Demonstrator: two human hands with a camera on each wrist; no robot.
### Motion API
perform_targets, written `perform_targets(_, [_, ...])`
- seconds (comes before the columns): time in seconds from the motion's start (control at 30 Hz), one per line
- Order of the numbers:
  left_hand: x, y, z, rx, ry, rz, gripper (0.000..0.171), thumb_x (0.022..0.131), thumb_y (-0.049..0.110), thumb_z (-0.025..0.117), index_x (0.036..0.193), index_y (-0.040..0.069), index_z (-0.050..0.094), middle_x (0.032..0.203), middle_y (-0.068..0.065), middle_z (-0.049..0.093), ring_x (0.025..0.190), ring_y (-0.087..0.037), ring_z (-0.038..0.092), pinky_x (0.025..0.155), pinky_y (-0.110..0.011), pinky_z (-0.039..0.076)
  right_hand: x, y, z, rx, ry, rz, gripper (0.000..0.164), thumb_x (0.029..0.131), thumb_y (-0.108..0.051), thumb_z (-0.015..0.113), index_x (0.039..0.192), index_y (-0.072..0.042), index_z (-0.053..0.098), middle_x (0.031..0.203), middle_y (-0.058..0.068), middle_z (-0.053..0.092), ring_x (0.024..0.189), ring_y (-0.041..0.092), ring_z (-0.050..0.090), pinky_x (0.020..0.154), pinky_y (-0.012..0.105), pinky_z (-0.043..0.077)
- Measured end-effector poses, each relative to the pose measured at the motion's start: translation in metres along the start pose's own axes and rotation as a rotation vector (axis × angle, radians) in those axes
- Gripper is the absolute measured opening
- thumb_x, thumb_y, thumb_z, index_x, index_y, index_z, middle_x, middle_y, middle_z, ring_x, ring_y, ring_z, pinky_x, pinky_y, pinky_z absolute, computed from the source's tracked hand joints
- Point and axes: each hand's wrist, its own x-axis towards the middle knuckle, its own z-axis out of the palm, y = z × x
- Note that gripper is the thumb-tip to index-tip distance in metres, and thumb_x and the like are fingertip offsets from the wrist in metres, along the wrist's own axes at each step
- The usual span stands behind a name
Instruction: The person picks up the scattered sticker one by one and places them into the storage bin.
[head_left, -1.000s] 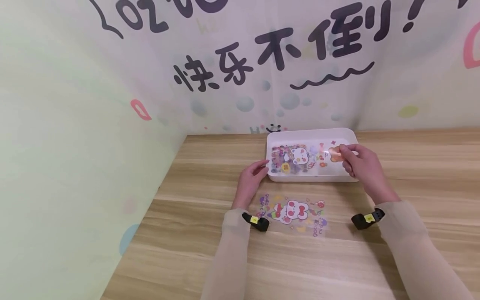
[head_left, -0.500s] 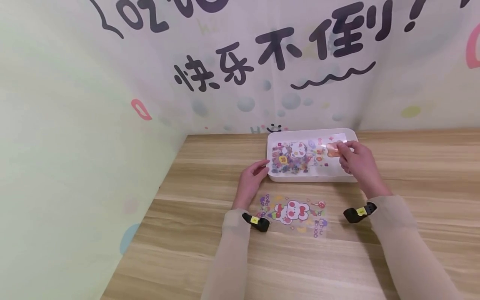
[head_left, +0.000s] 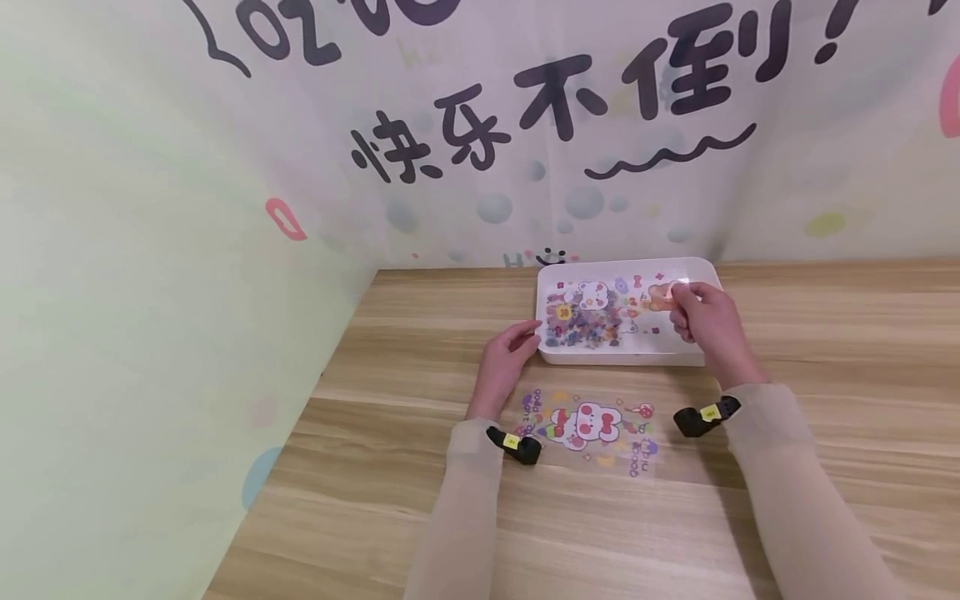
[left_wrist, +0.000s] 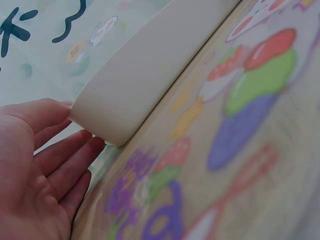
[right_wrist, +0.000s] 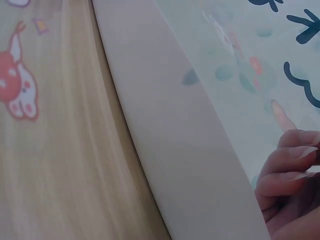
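Note:
My left hand rests at the left end of a shallow white tray. In the left wrist view its fingers are fairly straight and touch the tray's corner. With thumb and fingers, my right hand pinches the right end of a clear plastic bag printed with bears and flowers, inside the tray. Small multicoloured pieces cluster at the tray's left side; whether they lie in the bag or loose cannot be told. Part of the orange bear print is hidden by my right hand.
A flat clear plastic piece printed with rabbits and lettering lies on the wooden table in front of the tray. Behind the table hangs a patterned wall cloth with dark characters. A pale wall stands at the left.
My right hand has moved slightly left and up, still pinching the clear bag. The bear prints and coloured pieces in the tray have shifted. My left hand has stayed at the tray's end.

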Motion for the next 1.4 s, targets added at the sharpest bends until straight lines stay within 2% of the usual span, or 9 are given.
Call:
perform_targets(0.3, [-0.001, 0.001, 0.000, 0.003, 0.003, -0.005, 0.027, 0.084, 0.039, 0.058, 0.111, 0.038, 0.058, 0.109, 0.017, 0.057, 0.098, -0.003, 0.053, 0.085, -0.023, 0.044, 0.003, 0.002, 0.001, 0.008, 0.000, 0.019, 0.046, 0.088, -0.052, 0.039, 0.108, -0.010, 0.044, 0.068, -0.003, 0.046, 0.060, 0.010, 0.043, 0.052, 0.025, 0.039])
perform_targets(0.5, [-0.002, 0.002, -0.001, 0.002, 0.008, -0.003, 0.028, 0.084, 0.039, 0.058, 0.111, 0.038, 0.058, 0.110, 0.016, 0.057, 0.098, -0.002, 0.053, 0.084, -0.022, 0.045, 0.004, 0.001, 0.004, -0.008, 0.028, 0.028, 0.051, 0.087, -0.052, 0.043, 0.114, -0.009, 0.045, 0.065, -0.004, 0.048, 0.055, 0.008, 0.043, 0.049, 0.023, 0.040])
perform_targets(0.73, [-0.001, 0.001, 0.000, 0.000, 0.009, -0.001, 0.027, 0.085, 0.036, 0.058, 0.112, 0.038, 0.058, 0.111, 0.016, 0.057, 0.098, -0.003, 0.053, 0.084, -0.022, 0.045, 0.008, 0.005, 0.008, -0.114, 0.034, 0.018, 0.054, 0.086, -0.054, 0.042, 0.115, -0.010, 0.050, 0.069, 0.000, 0.052, 0.057, 0.011, 0.046, 0.050, 0.025, 0.043])
perform_targets(0.93, [-0.001, 0.000, -0.001, -0.004, 0.000, -0.006, 0.027, 0.085, 0.038, 0.057, 0.111, 0.039, 0.058, 0.110, 0.016, 0.057, 0.098, -0.002, 0.053, 0.085, -0.024, 0.044, 0.011, 0.009, 0.010, -0.207, 0.032, -0.025, 0.056, 0.085, -0.055, 0.042, 0.117, -0.010, 0.052, 0.074, 0.006, 0.058, 0.059, 0.014, 0.051, 0.051, 0.027, 0.045])
perform_targets(1.27, [-0.001, 0.001, 0.000, -0.006, -0.003, -0.004, 0.027, 0.084, 0.040, 0.057, 0.111, 0.039, 0.057, 0.110, 0.016, 0.057, 0.098, -0.001, 0.052, 0.085, -0.022, 0.044, 0.009, 0.009, 0.013, -0.269, 0.006, -0.065, 0.053, 0.089, -0.049, 0.040, 0.121, -0.008, 0.049, 0.078, 0.008, 0.062, 0.063, 0.018, 0.056, 0.052, 0.029, 0.045])
perform_targets(1.4, [0.000, 0.000, -0.001, -0.009, -0.002, -0.002, 0.028, 0.085, 0.039, 0.057, 0.112, 0.038, 0.057, 0.111, 0.016, 0.057, 0.099, -0.002, 0.052, 0.086, -0.022, 0.044, 0.010, 0.010, 0.015, -0.287, -0.002, -0.042, 0.054, 0.087, -0.049, 0.046, 0.124, -0.010, 0.048, 0.082, 0.010, 0.064, 0.064, 0.018, 0.058, 0.054, 0.032, 0.047])
